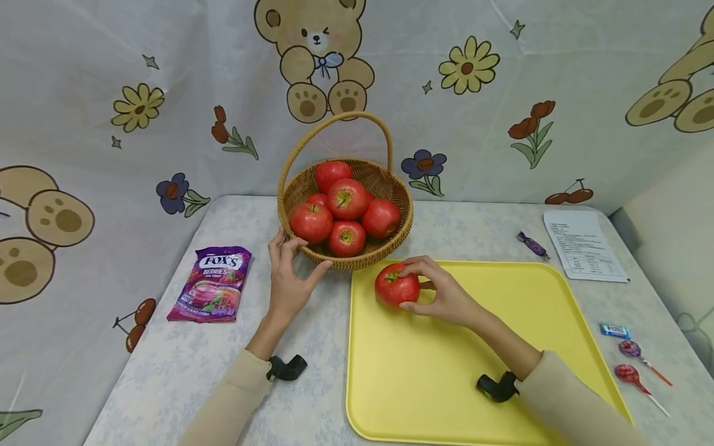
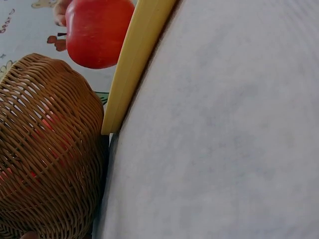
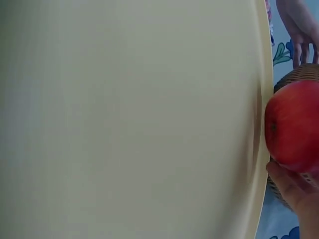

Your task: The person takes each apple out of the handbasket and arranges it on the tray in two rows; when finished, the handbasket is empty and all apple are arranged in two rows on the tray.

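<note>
My right hand (image 1: pixel 443 294) pinches a red apple (image 1: pixel 397 285) between thumb and fingers, over the back left corner of the yellow tray (image 1: pixel 446 384). In the right wrist view this apple (image 3: pixel 296 127) is large, with the thumb (image 3: pixel 286 184) against it. My left hand (image 1: pixel 292 279) holds the wicker basket (image 1: pixel 370 260) at its front left rim, thumb spread along the outer wall. Several red apples (image 1: pixel 347 198) are piled inside the basket, under its arched handle (image 1: pixel 312 133). In the left wrist view the basket's woven side (image 2: pixel 50 149) hides most of the apples.
A purple candy bag (image 1: pixel 214 285) lies left of the basket. Right of the tray are a white printed sheet (image 1: pixel 586 244), a purple wrapped candy (image 1: pixel 532 244), a blue wrapped candy (image 1: pixel 615 330) and two lollipops (image 1: pixel 630 349). A patterned cloth (image 1: pixel 480 136) hangs behind the table.
</note>
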`<act>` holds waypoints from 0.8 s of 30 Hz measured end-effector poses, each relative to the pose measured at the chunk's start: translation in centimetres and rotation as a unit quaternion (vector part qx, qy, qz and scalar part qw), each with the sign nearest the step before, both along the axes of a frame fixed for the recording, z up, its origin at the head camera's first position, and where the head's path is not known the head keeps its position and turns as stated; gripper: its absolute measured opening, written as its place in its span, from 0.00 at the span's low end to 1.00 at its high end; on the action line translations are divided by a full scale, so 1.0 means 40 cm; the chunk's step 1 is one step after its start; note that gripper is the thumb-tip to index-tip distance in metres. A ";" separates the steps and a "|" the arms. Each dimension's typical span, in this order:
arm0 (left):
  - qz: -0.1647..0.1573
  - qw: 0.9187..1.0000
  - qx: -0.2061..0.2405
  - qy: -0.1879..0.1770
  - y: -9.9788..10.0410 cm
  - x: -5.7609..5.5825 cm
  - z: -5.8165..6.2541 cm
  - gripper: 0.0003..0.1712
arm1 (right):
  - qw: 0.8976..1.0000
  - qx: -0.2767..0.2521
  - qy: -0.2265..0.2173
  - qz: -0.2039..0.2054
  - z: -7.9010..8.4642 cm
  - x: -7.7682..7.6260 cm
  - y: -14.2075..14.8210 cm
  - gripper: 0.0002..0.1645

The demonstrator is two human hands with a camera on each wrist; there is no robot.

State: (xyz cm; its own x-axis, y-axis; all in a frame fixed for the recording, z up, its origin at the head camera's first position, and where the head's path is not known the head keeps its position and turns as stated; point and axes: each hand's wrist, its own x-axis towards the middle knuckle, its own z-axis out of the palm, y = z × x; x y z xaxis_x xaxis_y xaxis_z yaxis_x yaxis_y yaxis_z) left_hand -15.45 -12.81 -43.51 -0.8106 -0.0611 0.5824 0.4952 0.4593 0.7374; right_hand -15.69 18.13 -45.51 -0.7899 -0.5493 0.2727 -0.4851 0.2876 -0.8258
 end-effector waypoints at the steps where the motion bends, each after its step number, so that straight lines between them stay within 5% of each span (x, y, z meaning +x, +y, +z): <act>1: 0.000 1.000 0.000 0.000 0.000 -0.001 -0.001 0.29 | 1.000 0.001 -0.003 0.002 -0.004 -0.002 -0.001 0.30; 15: 0.002 1.000 0.000 -0.006 -0.002 -0.001 -0.001 0.29 | 0.999 0.012 0.008 0.034 -0.026 -0.019 0.012 0.33; 24: 0.001 1.000 -0.002 -0.012 -0.001 -0.001 -0.002 0.29 | 0.989 0.119 0.089 0.012 0.024 0.003 0.021 0.33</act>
